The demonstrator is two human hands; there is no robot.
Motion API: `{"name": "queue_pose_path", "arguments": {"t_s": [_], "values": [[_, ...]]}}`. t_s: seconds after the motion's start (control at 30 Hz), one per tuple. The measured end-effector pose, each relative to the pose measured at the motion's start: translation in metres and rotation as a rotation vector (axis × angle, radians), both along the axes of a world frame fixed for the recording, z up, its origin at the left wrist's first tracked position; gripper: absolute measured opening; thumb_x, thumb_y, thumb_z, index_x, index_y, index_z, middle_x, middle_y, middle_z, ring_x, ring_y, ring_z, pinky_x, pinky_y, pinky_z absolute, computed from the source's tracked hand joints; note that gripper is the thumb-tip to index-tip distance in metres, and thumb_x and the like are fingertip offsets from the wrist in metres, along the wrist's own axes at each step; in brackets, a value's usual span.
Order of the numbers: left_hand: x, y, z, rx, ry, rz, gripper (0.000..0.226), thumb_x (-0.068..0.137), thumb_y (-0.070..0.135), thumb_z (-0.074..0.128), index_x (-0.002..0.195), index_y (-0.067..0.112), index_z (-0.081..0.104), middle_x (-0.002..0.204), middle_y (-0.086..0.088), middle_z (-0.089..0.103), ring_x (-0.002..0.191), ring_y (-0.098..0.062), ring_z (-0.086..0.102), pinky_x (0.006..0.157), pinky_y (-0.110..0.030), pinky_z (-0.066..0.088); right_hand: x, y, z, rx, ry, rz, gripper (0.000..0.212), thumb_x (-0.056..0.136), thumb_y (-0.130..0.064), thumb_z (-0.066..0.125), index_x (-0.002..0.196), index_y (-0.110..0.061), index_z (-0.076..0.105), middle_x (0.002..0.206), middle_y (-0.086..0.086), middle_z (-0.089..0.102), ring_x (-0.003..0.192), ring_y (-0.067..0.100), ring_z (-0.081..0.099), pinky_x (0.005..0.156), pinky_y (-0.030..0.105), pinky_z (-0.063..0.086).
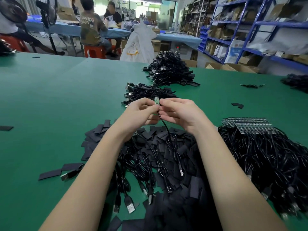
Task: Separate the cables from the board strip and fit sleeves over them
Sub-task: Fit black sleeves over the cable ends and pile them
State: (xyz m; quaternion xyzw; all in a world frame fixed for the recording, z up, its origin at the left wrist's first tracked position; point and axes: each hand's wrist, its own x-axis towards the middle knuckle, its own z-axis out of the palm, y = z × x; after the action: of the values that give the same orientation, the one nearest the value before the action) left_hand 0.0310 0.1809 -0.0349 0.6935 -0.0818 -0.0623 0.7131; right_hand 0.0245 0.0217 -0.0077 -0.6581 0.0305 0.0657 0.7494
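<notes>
Green table (58, 100) is stretching into a storeroom with blue shelving (250, 27); finished cable heaps (168, 70) are lying beyond. Left hand (141, 112) and right hand (180, 112) are both pinching a small green board (156, 101), its cable (165, 125) trailing onto loose black sleeves (100, 130). Board strips (248, 125) are sitting right.

A small electronics assembly workshop, with stockroom attached; the long green work table (58, 90) shows it, heaped with bundles of black USB cables (168, 70) and loose black sleeves (166, 135); beyond the table's far edge, people (92, 25) sit on red stools (94, 50) at a blue-covered bench (175, 38); to the table's right stand blue steel racks (250, 27) stacked with cartons and bins; a pedestal fan (48, 14) stands past its far left corner; cardboard boxes (233, 66) lie on the floor below the racks.
</notes>
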Motion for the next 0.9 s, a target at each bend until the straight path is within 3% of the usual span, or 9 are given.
{"name": "queue_pose_path", "arguments": {"t_s": [0.1, 0.2, 0.27, 0.4, 0.47, 0.53, 0.67, 0.73, 0.9], "values": [[-0.004, -0.002, -0.003, -0.052, 0.053, 0.048, 0.005, 0.097, 0.007, 0.065, 0.092, 0.007, 0.063, 0.089, -0.012, 0.065, 0.071, -0.021, 0.072, 0.08, -0.033, 0.063, 0.003, -0.018, -0.006, -0.248, -0.015, -0.007, 0.012, 0.098, -0.019, 0.066, 0.104, -0.01, 0.071, 0.088, 0.01, 0.079, 0.077, 0.017, 0.077, 0.06, 0.024, 0.059], [-0.005, -0.002, -0.002, -0.124, 0.135, 0.077, 0.004, 0.098, 0.006, 0.062, 0.097, 0.006, 0.059, 0.098, -0.011, 0.058, 0.082, -0.026, 0.077, 0.079, -0.034, 0.063, 0.006, -0.042, -0.014, -0.831, -0.055, -0.042, 0.008, 0.093, -0.023, 0.068, 0.088, -0.023, 0.075, 0.083, -0.001, 0.078, 0.069, 0.013, 0.07, 0.056, 0.022, 0.053], [-0.005, -0.001, 0.0, -0.151, 0.183, 0.065, 0.002, 0.1, 0.006, 0.06, 0.099, 0.006, 0.058, 0.102, -0.011, 0.055, 0.077, -0.026, 0.077, 0.066, -0.029, 0.063, 0.006, -0.053, -0.019, -1.104, -0.077, 0.04, 0.007, 0.087, -0.024, 0.075, 0.084, -0.03, 0.076, 0.082, -0.011, 0.074, 0.074, 0.008, 0.066, 0.062, 0.019, 0.048], [-0.006, 0.004, 0.005, -0.03, 0.229, 0.037, 0.004, 0.099, 0.008, 0.062, 0.097, 0.007, 0.065, 0.096, -0.013, 0.059, 0.056, -0.016, 0.07, 0.05, -0.019, 0.055, 0.003, -0.062, -0.023, -1.22, -0.04, 0.268, 0.029, 0.086, -0.018, 0.077, 0.091, -0.046, 0.075, 0.078, -0.035, 0.068, 0.09, -0.004, 0.063, 0.084, 0.021, 0.043], [-0.005, 0.007, 0.006, 0.016, 0.24, -0.004, 0.005, 0.098, 0.009, 0.063, 0.096, 0.006, 0.068, 0.093, -0.012, 0.063, 0.053, -0.012, 0.067, 0.048, -0.017, 0.053, 0.004, -0.063, -0.023, -1.248, -0.059, 0.302, 0.037, 0.084, -0.015, 0.079, 0.093, -0.05, 0.074, 0.064, -0.044, 0.06, 0.083, -0.014, 0.058, 0.076, 0.016, 0.043], [-0.005, 0.007, 0.005, 0.059, 0.245, -0.048, 0.007, 0.097, 0.011, 0.065, 0.096, 0.006, 0.07, 0.091, -0.01, 0.066, 0.052, -0.011, 0.063, 0.049, -0.017, 0.053, 0.008, -0.063, -0.025, -1.253, -0.094, 0.279, 0.033, 0.081, -0.016, 0.083, 0.089, -0.047, 0.076, 0.059, -0.042, 0.058, 0.078, -0.015, 0.058, 0.07, 0.013, 0.044], [-0.007, 0.001, 0.001, 0.132, 0.224, -0.063, 0.01, 0.097, 0.012, 0.065, 0.101, 0.005, 0.071, 0.082, -0.005, 0.068, 0.05, -0.007, 0.056, 0.046, -0.016, 0.047, 0.007, -0.064, -0.031, -1.231, -0.18, 0.191, 0.025, 0.076, -0.024, 0.088, 0.075, -0.044, 0.073, 0.07, -0.029, 0.068, 0.077, -0.006, 0.064, 0.082, 0.023, 0.05], [-0.008, -0.005, -0.002, 0.143, 0.204, -0.056, 0.01, 0.098, 0.012, 0.064, 0.099, 0.004, 0.071, 0.078, -0.003, 0.067, 0.048, -0.005, 0.053, 0.044, -0.015, 0.043, 0.005, -0.065, -0.034, -1.122, -0.265, 0.136, 0.024, 0.074, -0.024, 0.089, 0.077, -0.042, 0.074, 0.074, -0.026, 0.072, 0.072, -0.005, 0.068, 0.075, 0.02, 0.051], [-0.009, -0.011, -0.004, 0.075, 0.208, -0.085, 0.006, 0.098, 0.013, 0.064, 0.095, 0.012, 0.07, 0.075, 0.001, 0.066, 0.051, -0.005, 0.05, 0.047, -0.014, 0.041, -0.011, -0.058, -0.039, -0.219, -0.293, -0.074, 0.02, 0.078, -0.011, 0.086, 0.096, -0.015, 0.079, 0.092, 0.003, 0.08, 0.086, 0.017, 0.077, 0.069, 0.021, 0.059]]}}
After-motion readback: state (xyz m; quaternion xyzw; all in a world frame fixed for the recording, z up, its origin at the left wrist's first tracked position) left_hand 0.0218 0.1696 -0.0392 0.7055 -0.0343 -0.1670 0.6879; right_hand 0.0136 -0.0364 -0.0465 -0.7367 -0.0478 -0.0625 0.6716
